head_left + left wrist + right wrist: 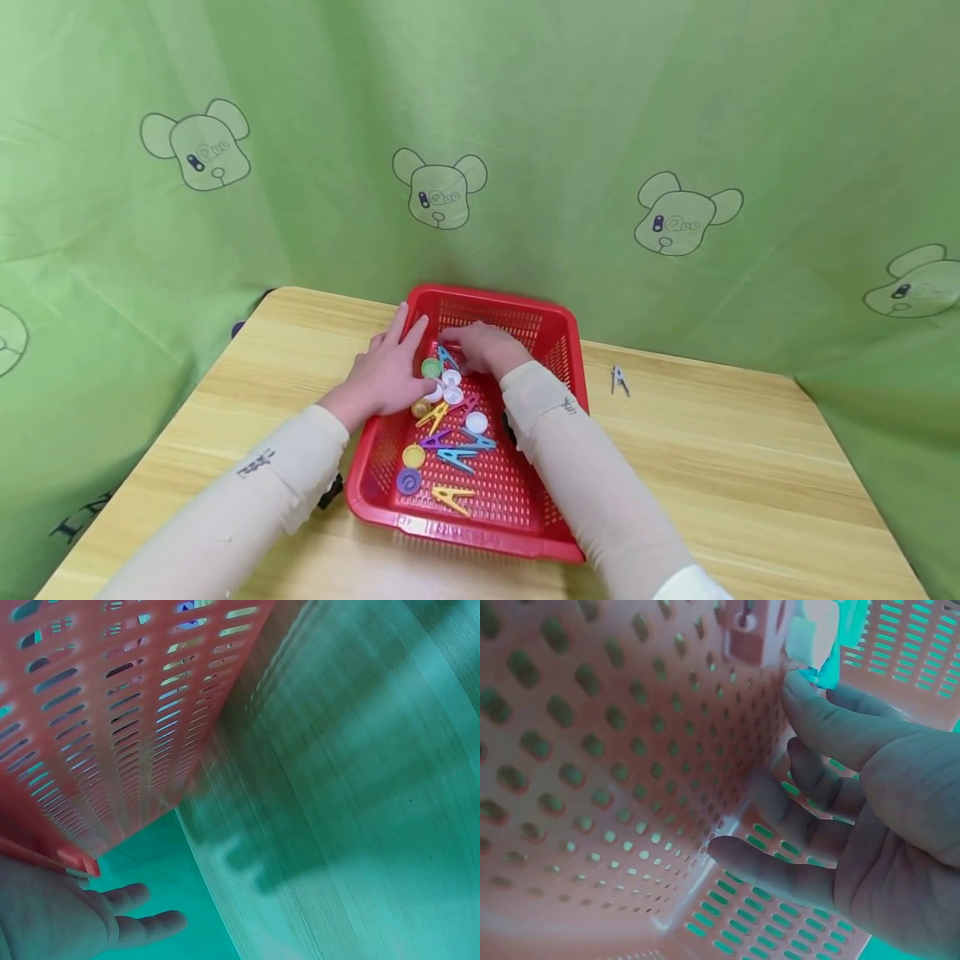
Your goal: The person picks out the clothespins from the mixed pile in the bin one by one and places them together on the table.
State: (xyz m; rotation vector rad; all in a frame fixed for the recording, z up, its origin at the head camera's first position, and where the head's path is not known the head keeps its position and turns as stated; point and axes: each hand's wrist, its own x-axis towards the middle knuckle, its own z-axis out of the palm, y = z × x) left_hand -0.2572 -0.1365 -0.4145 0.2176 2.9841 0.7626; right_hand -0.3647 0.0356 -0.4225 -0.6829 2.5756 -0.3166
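Observation:
A red plastic basket stands on the table, with plastic clothespins and bottle caps scattered on its floor. My left hand rests over the basket's left rim with its fingers spread. Its thumb reaches inside beside the white caps. My right hand reaches into the far part of the basket, fingers loosely bent and apart. In the right wrist view its thumb tip is at a light-blue clothespin, near a white cap. No firm grip on either shows.
Nearer the front of the basket lie yellow clothespins, blue clothespins, a purple cap and a yellow cap. A grey clothespin lies on the wooden table, right of the basket. A green curtain hangs behind.

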